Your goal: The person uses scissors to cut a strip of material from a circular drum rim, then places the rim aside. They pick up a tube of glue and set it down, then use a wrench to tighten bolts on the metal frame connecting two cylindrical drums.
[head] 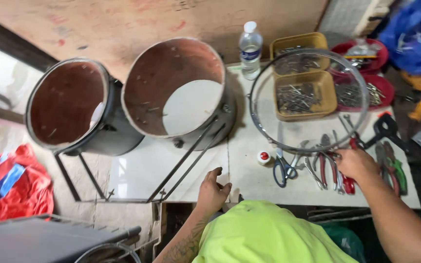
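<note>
Right hand (355, 163) grip: fingers curled around the near rim of a clear drum head with metal hoop (309, 100), holding it tilted above the counter (249, 170). Left hand (213, 190) grip: released, fingers loosely bent, resting on the counter's near edge. Hoop's far rim hangs over two yellow trays of screws (300, 95); its left edge sits near a water bottle (250, 49). Pliers and scissors (313, 168) lie directly under the near rim, just beside the right hand. Two open drum shells (171, 87) crowd the counter's left half, touching each other. Bare counter remains between shells and tools, around a small red-capped bottle (264, 157).
</note>
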